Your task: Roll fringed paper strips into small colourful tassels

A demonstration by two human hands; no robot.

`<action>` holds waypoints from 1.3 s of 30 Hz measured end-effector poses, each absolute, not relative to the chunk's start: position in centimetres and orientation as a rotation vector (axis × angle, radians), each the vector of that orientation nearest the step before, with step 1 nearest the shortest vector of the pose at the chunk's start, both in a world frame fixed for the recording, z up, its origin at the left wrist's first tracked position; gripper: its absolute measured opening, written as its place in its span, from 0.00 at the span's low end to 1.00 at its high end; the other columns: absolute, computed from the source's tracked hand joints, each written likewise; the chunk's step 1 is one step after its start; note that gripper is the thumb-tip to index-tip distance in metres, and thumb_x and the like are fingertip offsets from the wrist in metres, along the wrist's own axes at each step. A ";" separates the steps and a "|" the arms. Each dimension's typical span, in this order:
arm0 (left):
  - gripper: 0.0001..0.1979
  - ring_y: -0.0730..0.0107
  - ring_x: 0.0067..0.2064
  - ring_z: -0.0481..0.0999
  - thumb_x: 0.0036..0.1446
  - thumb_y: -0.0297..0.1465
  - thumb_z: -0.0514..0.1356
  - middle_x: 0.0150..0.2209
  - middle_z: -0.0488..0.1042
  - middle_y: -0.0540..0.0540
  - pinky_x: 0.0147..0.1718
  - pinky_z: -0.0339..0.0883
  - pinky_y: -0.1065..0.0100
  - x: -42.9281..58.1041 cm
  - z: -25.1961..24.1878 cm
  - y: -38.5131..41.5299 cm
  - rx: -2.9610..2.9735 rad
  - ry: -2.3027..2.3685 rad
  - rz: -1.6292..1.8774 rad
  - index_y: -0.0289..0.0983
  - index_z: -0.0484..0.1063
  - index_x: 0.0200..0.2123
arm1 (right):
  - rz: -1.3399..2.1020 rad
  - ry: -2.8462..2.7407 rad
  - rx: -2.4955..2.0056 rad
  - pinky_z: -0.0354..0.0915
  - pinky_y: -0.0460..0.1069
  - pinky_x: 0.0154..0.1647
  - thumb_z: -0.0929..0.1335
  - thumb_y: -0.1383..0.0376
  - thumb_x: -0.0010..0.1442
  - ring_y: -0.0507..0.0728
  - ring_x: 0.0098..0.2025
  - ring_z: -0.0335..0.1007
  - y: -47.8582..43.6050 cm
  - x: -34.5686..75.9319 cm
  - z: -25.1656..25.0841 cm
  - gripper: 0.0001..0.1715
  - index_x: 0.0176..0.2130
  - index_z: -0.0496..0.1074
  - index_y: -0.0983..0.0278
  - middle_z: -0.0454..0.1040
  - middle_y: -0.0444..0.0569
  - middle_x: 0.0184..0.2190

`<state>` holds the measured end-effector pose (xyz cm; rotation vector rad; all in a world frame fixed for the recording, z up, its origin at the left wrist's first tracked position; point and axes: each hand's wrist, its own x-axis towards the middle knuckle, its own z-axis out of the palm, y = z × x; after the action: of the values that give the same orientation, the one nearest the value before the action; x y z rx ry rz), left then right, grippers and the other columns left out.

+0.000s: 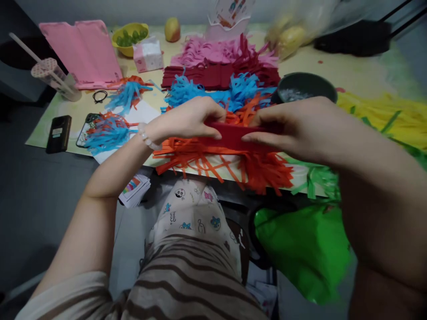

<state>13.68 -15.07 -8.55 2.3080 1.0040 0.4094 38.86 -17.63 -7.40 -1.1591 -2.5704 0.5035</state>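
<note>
A flat red strip (231, 137), seemingly folded paper, is stretched between both hands over the near part of the table. My left hand (195, 116) pinches its left end between thumb and fingers. Its right part is in the grip of my right hand (293, 124), whose fingers partly hide it. Below and behind the strip lies orange fringed paper (267, 171), some strands hanging over the table edge. Just beyond are blue fringed paper (213, 95) and dark red fringed paper (213, 76), with pink fringed paper (207, 51) farther back.
A dark bowl (320, 84) stands right of the fringes, near yellow fringed paper (390, 115). Blue-and-orange tassels (108, 135), a phone (87, 129) and a dark wallet-like object (59, 133) lie left. A cup with straw (55, 78) stands by a pink stand-up case (83, 53). Green plastic (303, 249) hangs below.
</note>
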 end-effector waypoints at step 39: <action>0.17 0.65 0.34 0.76 0.56 0.41 0.71 0.25 0.69 0.49 0.34 0.69 0.63 12.2 -8.4 -16.2 2.020 0.940 0.468 0.37 0.70 0.27 | 1.109 -1.855 -1.193 0.56 0.45 0.23 0.79 0.50 0.50 0.46 0.22 0.57 -19.5 39.8 -9.3 0.22 0.28 0.75 0.64 0.68 0.40 0.21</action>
<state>12.16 -16.22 -8.44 2.0197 0.9402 0.4677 39.84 -19.48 -9.34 -1.1933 -1.8548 1.1093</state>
